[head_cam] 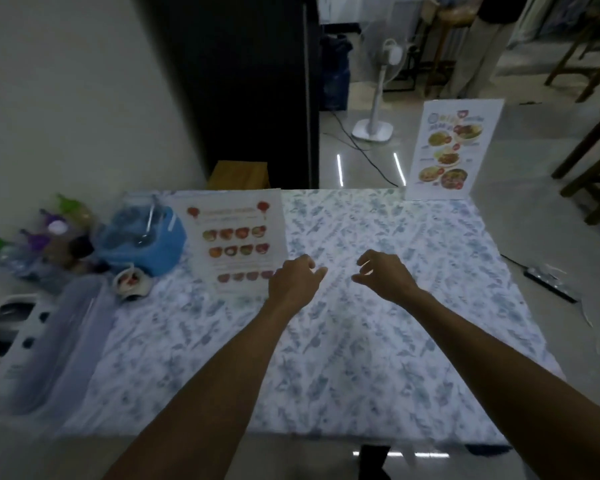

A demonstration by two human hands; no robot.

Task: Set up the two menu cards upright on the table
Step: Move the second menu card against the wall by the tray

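Observation:
Two menu cards stand upright on the patterned table. One menu card with pictures of food bowls stands at the far right corner. The other menu card, with rows of small dishes and red lanterns, stands left of the middle. My left hand hovers just right of this card's lower edge, fingers loosely curled, holding nothing. My right hand hovers over the middle of the table, fingers apart and empty. Neither hand touches a card.
On the left edge sit a blue container with a spoon, several bottles, a small sauce cup, a clear long box and a white holder. Beyond the table stand a fan, wooden chairs and a person.

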